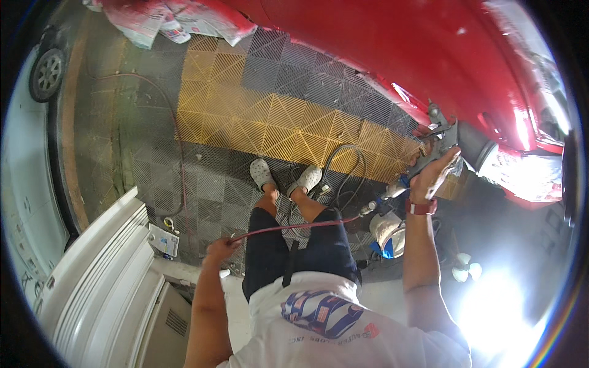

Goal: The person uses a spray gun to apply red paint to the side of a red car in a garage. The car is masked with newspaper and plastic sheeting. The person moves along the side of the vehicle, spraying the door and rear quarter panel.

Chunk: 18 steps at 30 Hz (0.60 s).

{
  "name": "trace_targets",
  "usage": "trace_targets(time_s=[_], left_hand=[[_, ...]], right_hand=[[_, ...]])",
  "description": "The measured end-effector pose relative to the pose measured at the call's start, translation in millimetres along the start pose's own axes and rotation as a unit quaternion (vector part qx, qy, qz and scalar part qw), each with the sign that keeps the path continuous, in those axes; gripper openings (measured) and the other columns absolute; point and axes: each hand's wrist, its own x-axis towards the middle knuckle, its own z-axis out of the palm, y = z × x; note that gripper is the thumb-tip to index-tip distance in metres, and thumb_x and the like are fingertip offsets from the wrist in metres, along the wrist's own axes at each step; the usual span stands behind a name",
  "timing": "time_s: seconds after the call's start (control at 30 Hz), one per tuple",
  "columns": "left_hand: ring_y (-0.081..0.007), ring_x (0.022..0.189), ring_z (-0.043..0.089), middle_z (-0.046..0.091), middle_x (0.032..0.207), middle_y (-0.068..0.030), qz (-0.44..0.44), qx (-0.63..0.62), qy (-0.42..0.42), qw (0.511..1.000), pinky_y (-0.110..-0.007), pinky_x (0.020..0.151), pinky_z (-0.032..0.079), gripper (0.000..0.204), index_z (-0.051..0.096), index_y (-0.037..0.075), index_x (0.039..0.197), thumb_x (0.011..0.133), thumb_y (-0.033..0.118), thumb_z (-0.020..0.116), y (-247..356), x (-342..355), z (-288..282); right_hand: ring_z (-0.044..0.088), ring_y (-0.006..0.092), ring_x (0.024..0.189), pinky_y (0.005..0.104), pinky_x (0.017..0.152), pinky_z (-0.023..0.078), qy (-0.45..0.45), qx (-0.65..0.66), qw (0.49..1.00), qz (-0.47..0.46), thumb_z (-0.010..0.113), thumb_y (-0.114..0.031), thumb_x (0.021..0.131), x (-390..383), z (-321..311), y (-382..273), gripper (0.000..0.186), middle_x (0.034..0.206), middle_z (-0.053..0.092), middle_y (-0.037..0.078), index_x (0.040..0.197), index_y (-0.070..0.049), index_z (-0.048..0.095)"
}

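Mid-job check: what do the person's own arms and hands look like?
The left hand and right hand are ungloved, and the left forearm and right forearm are bare. A red band sits on the right wrist; no band shows on the left. The white shirt has short sleeves.

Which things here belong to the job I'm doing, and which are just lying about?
In the job: spray gun in the right hand; red hose in the left hand; red bodywork alongside.

Likely just lying about: coiled dark cord; pale tub; paper sheet.
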Motion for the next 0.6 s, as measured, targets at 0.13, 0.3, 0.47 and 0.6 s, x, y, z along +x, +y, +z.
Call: trace_targets(time_s=[0.13,0.3,0.47,0.6], left_hand=[[-0.0419,0.097,0.078,0.081,0.102,-0.0178,-0.038,0.021,0.187,0.981,-0.057,0.085,0.058,0.061,0.079,0.009,0.107,0.094,0.068,0.077,-35,108,-57],[-0.0347,0.097,0.072,0.080,0.101,-0.0093,-0.052,0.074,0.526,0.846,-0.054,0.102,0.049,0.038,0.078,0.010,0.101,0.084,0.040,0.093,61,224,-148],[-0.0319,0.102,0.070,0.078,0.099,-0.0057,-0.021,0.100,0.660,0.744,-0.051,0.111,0.045,0.036,0.078,0.010,0.106,0.083,0.034,0.094,134,292,-194],[-0.0307,0.106,0.070,0.078,0.101,-0.0044,0.025,0.130,0.680,0.721,-0.050,0.114,0.043,0.036,0.077,0.011,0.111,0.084,0.029,0.092,162,314,-218]], right_hand=[[0.058,0.0151,0.063,0.0301,0.050,0.050,0.113,-0.031,0.992,0.040,0.040,-0.068,0.116,20,46,188,0.069,0.097,0.067,0.008,0.122,-0.003,0.061],[0.057,0.0158,0.069,0.0312,0.056,0.048,0.121,-0.050,0.985,0.108,0.049,-0.055,0.116,26,151,445,0.063,0.103,0.072,0.014,0.130,0.005,0.061],[0.059,0.0157,0.083,0.0333,0.075,0.048,-0.072,0.078,0.994,0.037,0.050,-0.038,0.119,18,277,522,0.048,0.098,0.076,0.009,0.111,0.004,0.072],[0.066,0.0169,0.086,0.0362,0.083,0.053,-0.114,0.147,0.983,-0.010,0.049,-0.044,0.118,38,351,562,0.053,0.097,0.077,0.010,0.107,0.003,0.070]])
